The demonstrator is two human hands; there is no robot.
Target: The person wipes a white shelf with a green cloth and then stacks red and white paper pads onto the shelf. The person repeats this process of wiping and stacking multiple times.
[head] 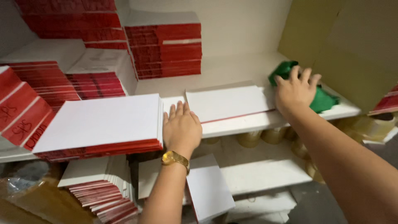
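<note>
The left hand (pixel 181 126) lies flat and palm down, fingers straight and close together, on the front edge of a white shelf (pixel 232 68), its fingertips pointing toward the back wall; a gold wristwatch (pixel 175 158) sits on its wrist. The hand's left side is touching or just beside the right edge of a thick stack of white-topped, red-edged sheets (pixel 103 122) that overhangs the shelf front. Just to the right of the fingers lies a thinner white pile with a red strip at its lower edge (pixel 228 103), close to the hand but whether they touch cannot be told. The right hand (pixel 295 90) reaches farther along the same shelf, fingers spread and pressed down on a crumpled green cloth (pixel 325 99) near the shelf's right end; the cloth shows on both sides of the hand. Behind that hand a brown cardboard sheet (pixel 352 45) leans upright. At the back of the shelf stand taller red-edged stacks (pixel 166 49), with more to the left. Under the shelf, rolls of clear tape (pixel 269 136) sit in a row, and lower down more white-and-red stacks (pixel 103 188) rest beside the left forearm.
</note>
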